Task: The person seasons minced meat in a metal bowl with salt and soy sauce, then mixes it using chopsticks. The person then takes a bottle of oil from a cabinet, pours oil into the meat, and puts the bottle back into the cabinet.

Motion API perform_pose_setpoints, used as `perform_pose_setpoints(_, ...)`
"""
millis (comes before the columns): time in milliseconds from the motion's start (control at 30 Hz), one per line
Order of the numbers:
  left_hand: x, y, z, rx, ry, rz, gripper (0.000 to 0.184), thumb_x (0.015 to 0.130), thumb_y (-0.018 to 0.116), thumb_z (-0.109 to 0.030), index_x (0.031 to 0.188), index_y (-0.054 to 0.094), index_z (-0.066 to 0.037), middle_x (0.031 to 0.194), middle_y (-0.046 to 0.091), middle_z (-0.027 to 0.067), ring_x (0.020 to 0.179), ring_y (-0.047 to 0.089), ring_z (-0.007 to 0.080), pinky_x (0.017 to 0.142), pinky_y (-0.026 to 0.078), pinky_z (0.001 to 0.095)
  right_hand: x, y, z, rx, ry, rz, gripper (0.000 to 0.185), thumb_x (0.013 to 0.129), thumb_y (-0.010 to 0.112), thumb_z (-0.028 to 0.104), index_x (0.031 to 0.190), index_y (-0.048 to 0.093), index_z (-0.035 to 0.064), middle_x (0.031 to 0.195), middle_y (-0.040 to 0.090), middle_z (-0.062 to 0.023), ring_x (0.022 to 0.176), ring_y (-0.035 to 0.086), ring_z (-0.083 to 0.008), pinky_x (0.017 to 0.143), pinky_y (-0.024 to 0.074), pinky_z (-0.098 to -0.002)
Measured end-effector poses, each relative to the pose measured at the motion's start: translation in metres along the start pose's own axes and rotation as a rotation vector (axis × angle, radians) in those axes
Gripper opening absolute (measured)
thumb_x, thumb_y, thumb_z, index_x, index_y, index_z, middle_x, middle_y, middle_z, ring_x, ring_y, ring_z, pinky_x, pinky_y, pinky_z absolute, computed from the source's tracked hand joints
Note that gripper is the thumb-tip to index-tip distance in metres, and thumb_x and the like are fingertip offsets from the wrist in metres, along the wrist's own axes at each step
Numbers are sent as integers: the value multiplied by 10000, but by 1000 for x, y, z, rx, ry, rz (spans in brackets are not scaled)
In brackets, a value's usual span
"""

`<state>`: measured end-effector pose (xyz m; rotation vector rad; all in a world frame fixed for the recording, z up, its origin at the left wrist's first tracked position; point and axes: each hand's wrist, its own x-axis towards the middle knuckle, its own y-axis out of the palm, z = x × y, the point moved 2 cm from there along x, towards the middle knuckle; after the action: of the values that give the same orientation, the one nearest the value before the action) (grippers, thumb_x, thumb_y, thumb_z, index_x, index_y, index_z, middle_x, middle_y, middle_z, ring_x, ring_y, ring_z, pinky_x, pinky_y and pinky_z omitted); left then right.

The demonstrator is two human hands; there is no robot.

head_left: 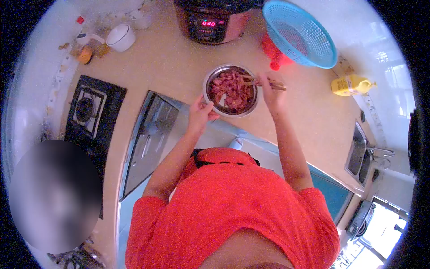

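A round metal bowl [252,107] holding pieces of raw-looking red meat [230,89] stands on the beige counter near its front edge. My left hand [200,112] grips the lower left rim of the bowl, thumb on top. On the bowl's right side, my right hand [271,92] is closed around a pair of wooden chopsticks [278,86]. Their tips reach over the rim and touch the meat at the upper right. The fingers of that hand are slightly blurred.
Behind the bowl is a cooker [208,27] with a lit display. A blue basket [304,38] and a red object [275,54] stand back right, near a yellow bottle [350,85]. A stove [87,110] is left, a sink [358,152] right, and a white bowl [120,38] back left.
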<state>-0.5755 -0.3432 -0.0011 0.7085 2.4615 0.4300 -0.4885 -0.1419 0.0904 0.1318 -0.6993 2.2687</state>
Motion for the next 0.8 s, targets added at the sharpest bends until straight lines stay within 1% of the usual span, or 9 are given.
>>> perform_pose_setpoints(67, 1, 0, 0, 2, -2, -2, 525, 826, 545, -43, 1308, 338, -67, 812, 555, 89, 629, 597, 167, 534, 557, 303, -3, 11, -23, -23, -85, -36, 165, 812, 626, 158, 745, 630, 7, 682, 621, -43, 620, 560, -112, 567, 465, -264)
perform_pose_setpoints(200, 4, -3, 4, 10, 0, -14, 516, 824, 543, -34, 1301, 350, -65, 811, 554, 89, 626, 598, 169, 534, 557, 305, -20, -15, -1, 304, 219, 94, 158, 819, 612, 114, 718, 617, -6, 678, 605, -51, 622, 567, -129, 553, 471, -259)
perform_pose_setpoints(300, 4, -2, 4, -2, 7, -17, 505, 822, 543, -29, 1293, 363, -63, 814, 552, 90, 629, 599, 170, 536, 558, 305, -9, -39, -4, 149, -45, -16, 161, 866, 538, 103, 750, 589, 4, 731, 589, -66, 690, 588, -125, 651, 494, -267)
perform_pose_setpoints(333, 2, -2, 2, -4, 6, -5, 503, 822, 542, -29, 1291, 365, -63, 815, 551, 89, 634, 600, 171, 538, 560, 305, -8, -33, -6, 270, -23, -39, 129, 811, 609, 70, 721, 628, -20, 725, 605, -58, 629, 579, -145, 567, 472, -258)
perform_pose_setpoints(467, 1, 0, 0, 3, 21, -3, 491, 823, 540, -30, 1284, 375, -64, 822, 551, 85, 654, 604, 169, 545, 563, 299, -22, -2, -20, 67, 24, 47, 141, 823, 614, 133, 806, 638, -5, 761, 619, -51, 693, 589, -149, 619, 469, -261)
perform_pose_setpoints(567, -1, 0, -3, 34, 15, 20, 476, 825, 535, -29, 1275, 384, -68, 826, 553, 81, 666, 606, 168, 547, 565, 297, -30, 2, 3, 364, 198, 14, 148, 830, 611, 162, 837, 642, 18, 782, 636, -44, 717, 586, -139, 643, 468, -267)
perform_pose_setpoints(667, -3, 0, -2, 10, 14, 12, 467, 827, 535, -31, 1270, 390, -69, 845, 559, 90, 657, 605, 168, 538, 562, 292, -34, 18, 6, 290, 96, 43, 139, 832, 607, 160, 814, 644, 28, 800, 648, -48, 705, 587, -125, 618, 473, -258)
perform_pose_setpoints(767, 5, -5, 4, 95, 11, 11, 452, 833, 548, -63, 1258, 396, -78, 886, 566, 116, 694, 616, 215, 586, 568, 328, -25, 9, -27, 335, 196, -17, 139, 834, 604, 158, 790, 639, 31, 783, 644, -46, 692, 591, -123, 592, 479, -254)
perform_pose_setpoints(800, 6, -6, 4, 99, 13, -3, 450, 834, 547, -64, 1258, 398, -79, 891, 567, 115, 701, 617, 216, 588, 568, 328, -21, -1, -22, 264, 41, -65, 145, 838, 598, 153, 781, 632, 24, 755, 636, -38, 676, 593, -124, 570, 482, -255)
